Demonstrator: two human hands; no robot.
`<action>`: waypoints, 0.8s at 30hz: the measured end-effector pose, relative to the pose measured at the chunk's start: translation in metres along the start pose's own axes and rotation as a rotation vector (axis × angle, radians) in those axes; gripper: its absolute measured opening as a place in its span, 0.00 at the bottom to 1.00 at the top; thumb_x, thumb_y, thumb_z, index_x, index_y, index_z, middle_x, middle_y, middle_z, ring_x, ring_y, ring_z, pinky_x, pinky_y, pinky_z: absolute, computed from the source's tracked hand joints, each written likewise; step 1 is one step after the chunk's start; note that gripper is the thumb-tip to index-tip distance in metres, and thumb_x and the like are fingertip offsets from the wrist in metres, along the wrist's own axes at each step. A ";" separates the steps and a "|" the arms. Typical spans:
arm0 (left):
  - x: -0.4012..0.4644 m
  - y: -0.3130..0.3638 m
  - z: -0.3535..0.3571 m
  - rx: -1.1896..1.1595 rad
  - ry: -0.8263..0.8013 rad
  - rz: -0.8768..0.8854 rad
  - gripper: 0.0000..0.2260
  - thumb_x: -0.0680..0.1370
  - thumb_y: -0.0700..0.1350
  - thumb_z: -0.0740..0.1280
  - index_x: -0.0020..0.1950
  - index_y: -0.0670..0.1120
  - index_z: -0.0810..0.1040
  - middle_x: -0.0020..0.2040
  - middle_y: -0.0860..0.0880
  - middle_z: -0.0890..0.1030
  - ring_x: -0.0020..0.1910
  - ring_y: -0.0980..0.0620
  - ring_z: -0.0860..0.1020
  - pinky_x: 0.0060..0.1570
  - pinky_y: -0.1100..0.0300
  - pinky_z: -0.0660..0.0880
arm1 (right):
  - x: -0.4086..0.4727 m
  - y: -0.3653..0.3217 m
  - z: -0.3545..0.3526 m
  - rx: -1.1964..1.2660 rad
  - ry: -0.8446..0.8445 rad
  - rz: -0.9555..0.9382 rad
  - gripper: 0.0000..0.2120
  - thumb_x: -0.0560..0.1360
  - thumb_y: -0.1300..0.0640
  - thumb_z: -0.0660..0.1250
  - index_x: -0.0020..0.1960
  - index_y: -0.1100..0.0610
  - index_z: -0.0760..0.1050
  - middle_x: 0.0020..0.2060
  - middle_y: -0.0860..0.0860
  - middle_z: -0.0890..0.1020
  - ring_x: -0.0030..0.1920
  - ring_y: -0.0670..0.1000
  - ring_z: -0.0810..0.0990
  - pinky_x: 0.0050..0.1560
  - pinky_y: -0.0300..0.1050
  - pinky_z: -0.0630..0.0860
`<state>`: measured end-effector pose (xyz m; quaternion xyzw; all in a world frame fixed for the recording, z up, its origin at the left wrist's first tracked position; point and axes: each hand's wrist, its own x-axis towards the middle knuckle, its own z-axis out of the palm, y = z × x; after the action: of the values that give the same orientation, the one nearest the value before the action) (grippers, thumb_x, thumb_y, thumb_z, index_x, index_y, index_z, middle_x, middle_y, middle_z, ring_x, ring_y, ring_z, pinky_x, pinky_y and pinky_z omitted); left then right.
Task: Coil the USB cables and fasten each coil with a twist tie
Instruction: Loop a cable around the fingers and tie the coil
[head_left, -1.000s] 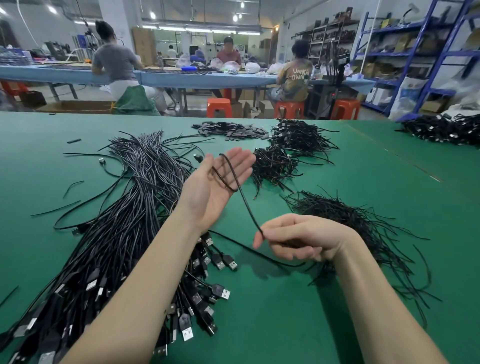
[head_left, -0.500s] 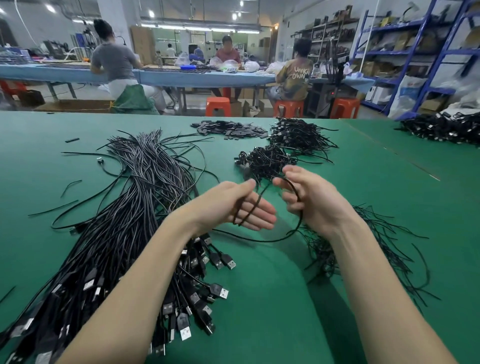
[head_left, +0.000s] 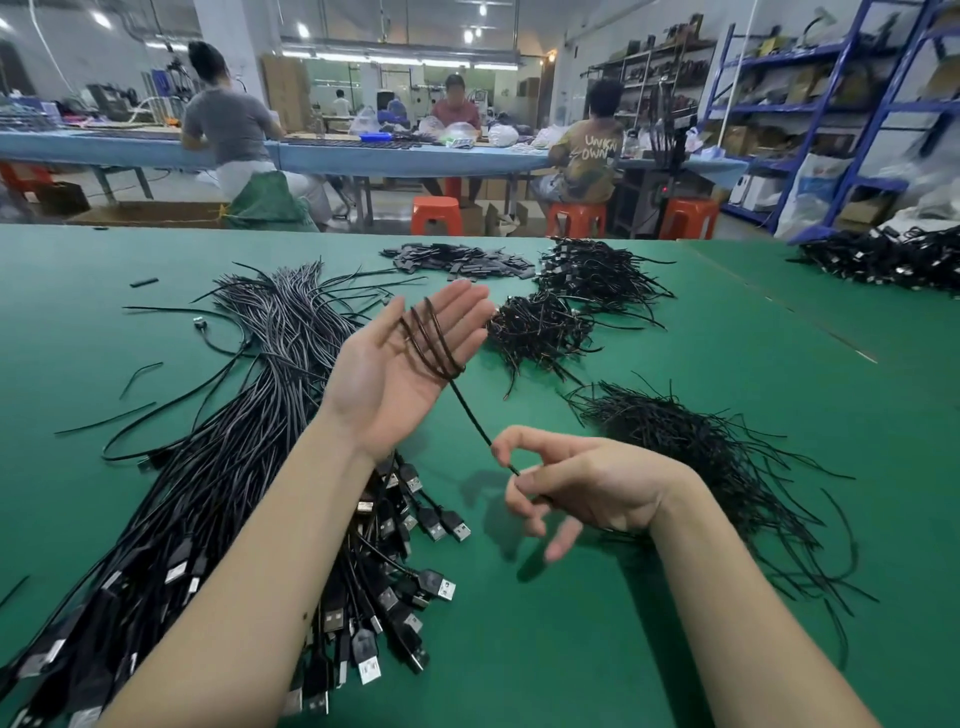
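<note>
Your left hand (head_left: 410, 364) lies flat, loops of cable (head_left: 431, 340) across its fingers. The free run slants down and right into your right hand (head_left: 587, 488), whose grip pinches it; next wrap leads up-left.

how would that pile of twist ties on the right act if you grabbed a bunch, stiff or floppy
Probably springy rather than limp: the twist ties stick out as thin, kinked strands. They look tangled, so a grab would likely drag neighbours along. Each seems very light, so a push would probably scatter them across the green table.
</note>
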<state>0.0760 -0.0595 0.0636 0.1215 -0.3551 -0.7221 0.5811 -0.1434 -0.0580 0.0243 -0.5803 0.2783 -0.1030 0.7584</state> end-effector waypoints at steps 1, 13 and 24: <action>-0.001 0.002 -0.001 0.021 -0.025 -0.015 0.26 0.86 0.51 0.49 0.61 0.38 0.82 0.62 0.40 0.81 0.60 0.46 0.82 0.55 0.55 0.80 | 0.002 0.001 -0.002 -0.016 0.093 0.009 0.11 0.82 0.67 0.58 0.53 0.51 0.69 0.37 0.51 0.76 0.33 0.47 0.75 0.30 0.38 0.78; 0.004 -0.036 -0.005 0.953 0.033 -0.428 0.25 0.86 0.53 0.49 0.57 0.39 0.80 0.54 0.41 0.85 0.50 0.43 0.85 0.48 0.58 0.82 | 0.012 -0.036 -0.001 0.352 0.734 -0.498 0.12 0.81 0.69 0.55 0.50 0.55 0.72 0.40 0.52 0.78 0.26 0.44 0.62 0.21 0.33 0.56; 0.010 -0.029 0.001 0.311 0.290 -0.096 0.20 0.86 0.49 0.51 0.48 0.40 0.78 0.36 0.47 0.83 0.38 0.49 0.84 0.41 0.59 0.81 | 0.019 -0.026 0.021 -0.495 0.518 -0.180 0.11 0.79 0.65 0.67 0.45 0.54 0.84 0.42 0.50 0.85 0.41 0.46 0.78 0.42 0.40 0.81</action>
<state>0.0509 -0.0662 0.0481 0.3290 -0.3686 -0.6605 0.5653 -0.1118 -0.0574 0.0464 -0.7231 0.4255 -0.2423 0.4873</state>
